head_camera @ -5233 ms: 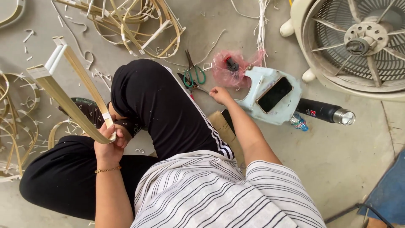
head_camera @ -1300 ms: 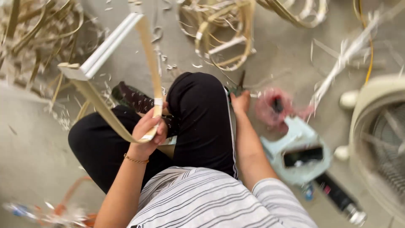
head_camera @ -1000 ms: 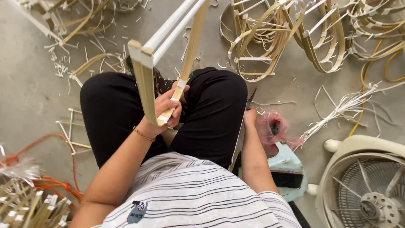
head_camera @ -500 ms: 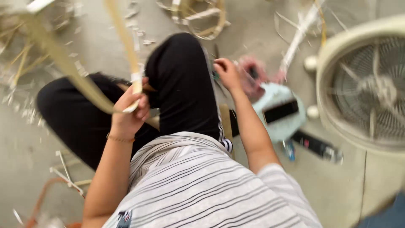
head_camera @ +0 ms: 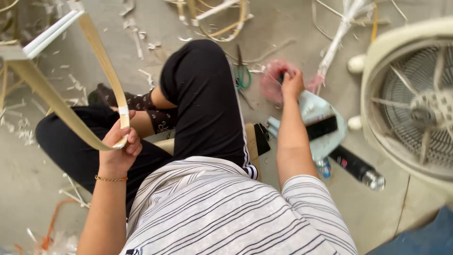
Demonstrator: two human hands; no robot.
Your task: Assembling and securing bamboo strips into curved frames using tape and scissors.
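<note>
Left hand clamped on light, springy bent-cane frame at taped joint; right hand, at two o'clock, fingers closed in pink bag.

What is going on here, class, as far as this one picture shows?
A person sits on a concrete floor. The left hand grips a bent frame of flat cane strips near a taped joint. The right hand reaches into a pink plastic bag by the raised knee. Green-handled scissors, a pale blue case, a dark bottle and a fan lie close by.
</note>
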